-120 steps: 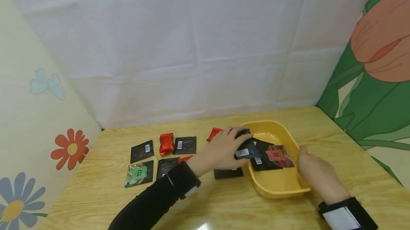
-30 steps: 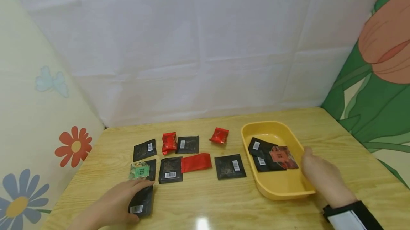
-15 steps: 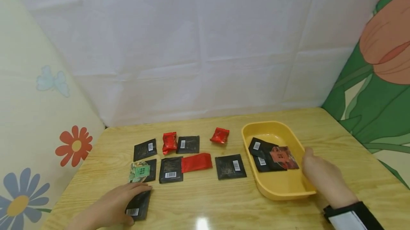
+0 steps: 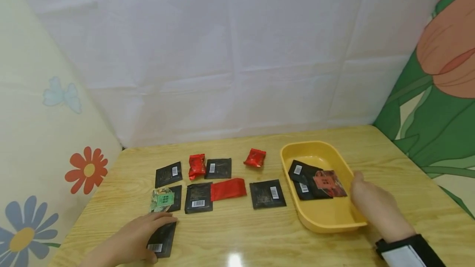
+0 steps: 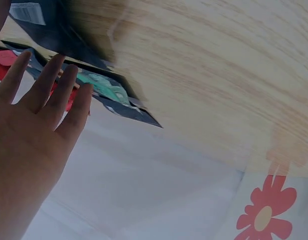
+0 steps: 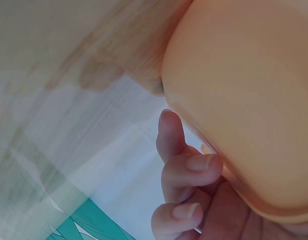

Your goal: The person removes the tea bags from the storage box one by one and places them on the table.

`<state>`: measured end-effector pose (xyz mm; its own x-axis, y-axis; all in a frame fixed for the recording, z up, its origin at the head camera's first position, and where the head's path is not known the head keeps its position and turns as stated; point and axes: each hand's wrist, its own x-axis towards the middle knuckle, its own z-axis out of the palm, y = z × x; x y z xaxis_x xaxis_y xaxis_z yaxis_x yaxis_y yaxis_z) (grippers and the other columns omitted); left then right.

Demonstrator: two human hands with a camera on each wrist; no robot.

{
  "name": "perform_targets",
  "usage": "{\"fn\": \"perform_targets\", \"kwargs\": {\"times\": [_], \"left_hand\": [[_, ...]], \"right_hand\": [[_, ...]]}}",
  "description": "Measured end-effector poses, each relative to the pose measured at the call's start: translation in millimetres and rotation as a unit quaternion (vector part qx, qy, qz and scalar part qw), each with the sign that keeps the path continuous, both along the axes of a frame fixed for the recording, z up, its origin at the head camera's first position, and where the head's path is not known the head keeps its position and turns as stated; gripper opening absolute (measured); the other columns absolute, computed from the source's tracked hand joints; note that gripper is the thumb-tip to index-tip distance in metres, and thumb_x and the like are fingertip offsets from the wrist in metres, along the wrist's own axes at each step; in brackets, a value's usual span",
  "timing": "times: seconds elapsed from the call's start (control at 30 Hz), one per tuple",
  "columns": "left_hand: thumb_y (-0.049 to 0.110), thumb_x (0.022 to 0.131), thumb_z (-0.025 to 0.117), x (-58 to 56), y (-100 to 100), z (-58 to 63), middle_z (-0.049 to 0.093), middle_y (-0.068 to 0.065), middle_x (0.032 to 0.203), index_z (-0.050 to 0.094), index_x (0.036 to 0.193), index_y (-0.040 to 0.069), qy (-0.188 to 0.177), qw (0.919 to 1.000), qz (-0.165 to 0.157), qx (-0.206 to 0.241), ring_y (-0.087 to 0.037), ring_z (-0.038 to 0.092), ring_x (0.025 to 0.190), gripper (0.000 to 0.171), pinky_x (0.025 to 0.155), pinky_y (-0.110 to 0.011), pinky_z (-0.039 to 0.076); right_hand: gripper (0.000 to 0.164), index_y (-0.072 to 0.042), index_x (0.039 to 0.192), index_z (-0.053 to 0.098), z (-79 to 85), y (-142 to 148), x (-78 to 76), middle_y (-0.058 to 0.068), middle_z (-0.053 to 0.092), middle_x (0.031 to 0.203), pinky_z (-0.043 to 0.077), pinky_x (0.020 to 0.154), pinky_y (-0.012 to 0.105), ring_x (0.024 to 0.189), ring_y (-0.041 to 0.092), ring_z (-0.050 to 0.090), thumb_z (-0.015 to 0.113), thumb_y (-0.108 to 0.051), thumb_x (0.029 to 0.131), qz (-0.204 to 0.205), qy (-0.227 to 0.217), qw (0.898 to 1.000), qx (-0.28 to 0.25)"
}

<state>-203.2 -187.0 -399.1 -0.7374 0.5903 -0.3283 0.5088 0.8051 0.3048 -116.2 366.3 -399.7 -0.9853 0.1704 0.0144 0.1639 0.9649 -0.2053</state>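
Note:
My left hand (image 4: 130,238) spans a flat black sachet (image 4: 167,238) with a barcode label at the front left of the table, thumb at its near edge and fingertips at its far edge. In the left wrist view the fingers of this hand (image 5: 29,135) stretch beside the sachet (image 5: 54,30). A sachet with a green label (image 4: 165,199) lies just beyond it. On the right, my right hand (image 4: 375,205) grips the side of a yellow plastic tray (image 4: 330,217), thumb at the rim and fingers below. Black sachets (image 4: 306,176) and one with a red label (image 4: 328,183) lie in the tray.
More black sachets (image 4: 198,197) are spread in rows across the wooden table (image 4: 230,230). Among them lie a red sachet (image 4: 228,188) and two puffy red packets, one at the left (image 4: 197,165) and one near the tray (image 4: 255,157). A white sheet (image 4: 185,73) hangs behind.
My left hand has moved from over the tray to the front left with a black sachet, which has come down slightly toward the table. My right hand has stayed on the tray.

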Motion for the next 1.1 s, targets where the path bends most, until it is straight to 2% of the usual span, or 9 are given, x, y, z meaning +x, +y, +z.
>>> {"fn": "perform_targets", "kwargs": {"times": [0.1,0.23,0.33,0.47,0.6,0.8,0.9,1.03,1.1], "left_hand": [[0.035,0.066,0.092,1.7,3.6,4.2,0.057,-0.004,0.134,0.06,0.134,0.025,0.033,0.9991,-0.026,0.002,-0.033,0.053,0.12,0.075,0.097,-0.063,0.043],[0.04,0.076,0.085,2.0,16.4,11.6,0.062,0.001,0.126,0.064,0.129,0.022,0.093,0.9935,-0.064,0.014,-0.027,0.058,0.115,0.06,0.094,-0.054,0.049],[0.036,0.085,0.079,0.6,29.0,16.3,0.064,0.005,0.122,0.066,0.126,0.023,0.132,0.9865,-0.092,0.026,-0.022,0.06,0.112,0.045,0.091,-0.047,0.052],[0.03,0.092,0.072,-2.1,48.3,21.6,0.063,0.007,0.123,0.066,0.126,0.02,0.163,0.9764,-0.136,0.042,-0.019,0.059,0.115,0.036,0.095,-0.045,0.05],[0.032,0.097,0.065,-5.1,70.3,24.6,0.059,0.006,0.132,0.061,0.134,0.019,0.16,0.9717,-0.165,0.054,-0.018,0.054,0.124,0.039,0.102,-0.045,0.045],[0.034,0.099,0.061,-6.2,106.2,23.8,0.051,0.006,0.144,0.053,0.143,0.021,0.116,0.9708,-0.194,0.082,-0.018,0.045,0.134,0.046,0.109,-0.046,0.039],[0.034,0.1,0.06,-6.0,125.2,22.3,0.049,0.006,0.146,0.052,0.143,0.02,0.119,0.9611,-0.224,0.109,-0.016,0.043,0.136,0.047,0.111,-0.045,0.037],[0.033,0.1,0.06,-8.4,155.7,21.7,0.048,0.005,0.146,0.051,0.143,0.019,0.153,0.9439,-0.266,0.122,-0.015,0.042,0.136,0.047,0.111,-0.042,0.037],[0.033,0.1,0.06,-10.4,172.7,22.6,0.048,0.005,0.147,0.05,0.144,0.02,0.164,0.9392,-0.276,0.122,-0.014,0.042,0.136,0.047,0.112,-0.04,0.036]], "right_hand": [[0.019,0.022,0.109,0.031,-0.4,-0.2,-0.8,0.013,0.05,0.063,0.045,0.046,0.044,0.054,0.026,0.05,0.033,0.008,0.097,-0.001,0.0,1.0,-0.001],[0.02,0.023,0.109,0.031,-0.9,0.6,-0.2,0.013,0.05,0.063,0.045,0.046,0.044,0.054,0.026,0.051,0.034,0.007,0.098,-0.003,-0.001,1.0,0.002],[0.02,0.023,0.109,0.031,-1.0,0.9,0.4,0.014,0.051,0.063,0.046,0.047,0.045,0.055,0.026,0.051,0.035,0.008,0.097,-0.003,-0.004,1.0,0.003],[0.021,0.023,0.109,0.031,-0.6,1.2,0.1,0.014,0.05,0.065,0.046,0.048,0.045,0.056,0.027,0.051,0.033,0.006,0.098,-0.006,-0.012,1.0,-0.005],[0.02,0.023,0.109,0.033,-0.4,0.5,-0.8,0.013,0.05,0.063,0.045,0.047,0.044,0.055,0.026,0.05,0.033,0.006,0.098,0.003,0.0,1.0,-0.001],[0.024,0.026,0.111,0.034,-0.9,-4.3,0.8,0.013,0.05,0.061,0.046,0.045,0.043,0.053,0.025,0.051,0.04,0.012,0.093,0.012,0.021,1.0,0.019],[0.024,0.027,0.112,0.033,0.3,-5.8,1.2,0.014,0.051,0.062,0.046,0.046,0.044,0.054,0.025,0.051,0.038,0.011,0.094,0.008,0.015,1.0,0.016],[0.023,0.026,0.112,0.033,2.1,-5.5,1.7,0.015,0.05,0.063,0.046,0.046,0.044,0.055,0.027,0.051,0.036,0.01,0.096,0.003,0.016,1.0,0.016],[0.022,0.026,0.111,0.033,2.8,-5.5,2.3,0.015,0.05,0.063,0.046,0.045,0.044,0.054,0.027,0.05,0.036,0.01,0.096,0.001,0.022,1.0,0.018]]}}
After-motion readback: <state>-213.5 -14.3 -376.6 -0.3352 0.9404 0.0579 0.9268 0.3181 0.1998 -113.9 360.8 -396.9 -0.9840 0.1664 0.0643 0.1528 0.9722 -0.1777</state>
